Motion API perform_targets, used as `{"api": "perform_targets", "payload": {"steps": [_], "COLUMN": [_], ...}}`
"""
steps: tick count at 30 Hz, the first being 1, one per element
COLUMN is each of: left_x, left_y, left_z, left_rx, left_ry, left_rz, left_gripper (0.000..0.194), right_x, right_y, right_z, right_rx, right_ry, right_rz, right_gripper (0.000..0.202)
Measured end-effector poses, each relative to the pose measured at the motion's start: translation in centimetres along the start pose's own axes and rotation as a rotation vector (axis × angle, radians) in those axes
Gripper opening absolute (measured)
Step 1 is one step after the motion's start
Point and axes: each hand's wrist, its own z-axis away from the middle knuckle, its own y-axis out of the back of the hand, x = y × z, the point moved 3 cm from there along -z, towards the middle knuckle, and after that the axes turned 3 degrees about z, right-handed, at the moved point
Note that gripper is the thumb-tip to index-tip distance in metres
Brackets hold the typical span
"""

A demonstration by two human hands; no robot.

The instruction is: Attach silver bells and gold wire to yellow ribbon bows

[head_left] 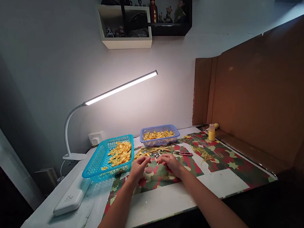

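Note:
My left hand (140,168) is over the camouflage-patterned sheet (162,177), fingers drawn together in a pinch. Facing it a short gap away, my right hand (171,163) has its thumb and fingertips pressed together too. Whatever either hand pinches is too small to make out. Just beyond the fingertips lie several small shiny silver pieces (154,154) and a bunch of thin gold stems (160,149). To the right of these rests a tool with a red handle (185,154).
A turquoise basket (97,163) with gold petal-like pieces stands left; a purple basket (161,141) with smaller gold pieces stands behind. A yellow bottle (211,133) and cardboard wall (265,92) are right. A desk lamp (121,87) reaches overhead. A white power bank (70,201) lies left.

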Motion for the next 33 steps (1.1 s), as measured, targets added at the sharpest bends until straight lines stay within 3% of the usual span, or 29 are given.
{"api": "perform_targets", "payload": {"steps": [6,19,25,33], "left_x": [-0.19,-0.73,-0.92,-0.61], "left_y": [0.37,0.62,0.39,-0.18], "left_z": [-0.13,-0.24,-0.33,0.01], "left_rx": [0.081,0.119,0.081,0.004], "left_ry": [0.010,0.008,-0.022,-0.095], "left_rz": [-0.003,-0.073,-0.135,-0.253], "left_gripper": [0.041,0.038,0.043,0.033], "right_x": [-0.24,0.18,-0.13,-0.52], "right_y": [0.02,0.13,0.32,0.59], "right_z": [0.11,0.12,0.36,0.49], "right_rx": [-0.004,-0.013,-0.005,0.010], "right_ry": [-0.013,-0.067,-0.101,-0.099], "right_rz": [0.007,0.023,0.037,0.082], "right_gripper": [0.015,0.013,0.013,0.018]}}
